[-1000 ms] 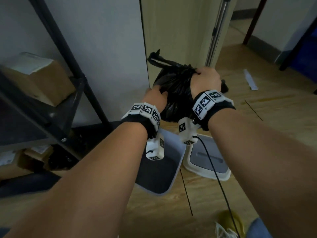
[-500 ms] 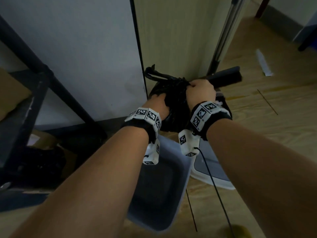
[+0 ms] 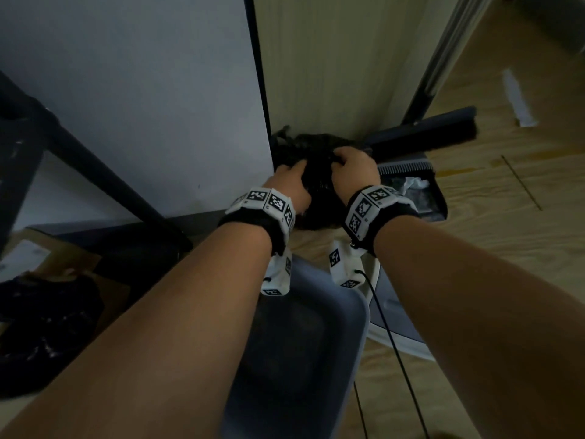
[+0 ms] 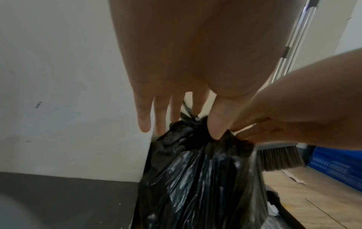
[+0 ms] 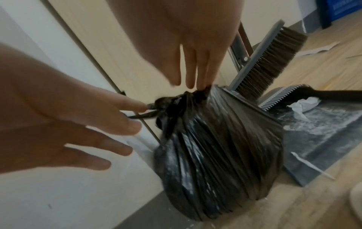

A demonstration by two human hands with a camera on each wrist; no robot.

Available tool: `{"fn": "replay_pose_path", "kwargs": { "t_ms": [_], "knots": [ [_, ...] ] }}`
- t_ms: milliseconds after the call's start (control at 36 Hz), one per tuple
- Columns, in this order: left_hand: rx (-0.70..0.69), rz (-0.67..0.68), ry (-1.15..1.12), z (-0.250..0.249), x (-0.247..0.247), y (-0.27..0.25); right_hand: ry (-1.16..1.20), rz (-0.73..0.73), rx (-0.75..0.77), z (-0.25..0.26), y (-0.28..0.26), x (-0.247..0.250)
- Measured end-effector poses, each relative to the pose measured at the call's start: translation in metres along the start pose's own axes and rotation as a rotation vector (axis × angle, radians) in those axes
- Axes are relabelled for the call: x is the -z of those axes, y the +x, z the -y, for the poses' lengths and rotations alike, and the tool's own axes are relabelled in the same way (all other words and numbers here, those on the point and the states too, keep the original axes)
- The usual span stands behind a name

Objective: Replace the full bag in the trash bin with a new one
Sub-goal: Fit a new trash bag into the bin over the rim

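The full black trash bag [image 3: 316, 182], tied at the top, stands on the floor against the wall corner. My left hand [image 3: 292, 182] is at its left side; in the left wrist view its fingers [image 4: 144, 122] are straight and spread, with the thumb tip touching the bag [image 4: 195, 178]. My right hand [image 3: 351, 166] lies on the bag's top; in the right wrist view its straight fingers [image 5: 192, 83] touch the gathered plastic [image 5: 215, 147] with their tips. The grey bin [image 3: 357, 312] stands unlined below my wrists.
The bin's lid [image 3: 411, 350] lies on the floor right of the bin. A broom [image 3: 427, 131] and dustpan [image 3: 437, 201] with scraps sit just right of the bag. A dark shelf frame [image 3: 95, 166], cardboard and another black bag [image 3: 41, 327] are at left.
The bag went down from mid-air to the floor by the wall corner. Both hands, which gripped its neck, now have straightened fingers that only touch it.
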State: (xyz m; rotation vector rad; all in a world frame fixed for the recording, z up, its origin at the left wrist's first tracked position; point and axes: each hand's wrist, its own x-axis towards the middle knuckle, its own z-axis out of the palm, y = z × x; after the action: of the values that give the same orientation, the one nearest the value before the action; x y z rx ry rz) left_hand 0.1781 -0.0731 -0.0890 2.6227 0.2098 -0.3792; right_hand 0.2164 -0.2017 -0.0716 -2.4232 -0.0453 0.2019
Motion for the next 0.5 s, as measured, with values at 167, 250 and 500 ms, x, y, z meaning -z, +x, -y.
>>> {"fn": "replay_pose_path", "kwargs": {
  "t_ms": [167, 250, 500],
  "knots": [
    [0.036, -0.03, 0.038, 0.002, -0.001, 0.0, -0.056, 0.04, 0.053, -0.006, 0.0, -0.005],
    [0.052, -0.048, 0.058, 0.002, 0.001, -0.002, -0.128, 0.033, 0.11, -0.005, -0.004, -0.003],
    [0.064, -0.091, 0.115, 0.0, 0.017, -0.032, -0.399, 0.0, 0.208, 0.001, -0.033, 0.013]
  ]
}}
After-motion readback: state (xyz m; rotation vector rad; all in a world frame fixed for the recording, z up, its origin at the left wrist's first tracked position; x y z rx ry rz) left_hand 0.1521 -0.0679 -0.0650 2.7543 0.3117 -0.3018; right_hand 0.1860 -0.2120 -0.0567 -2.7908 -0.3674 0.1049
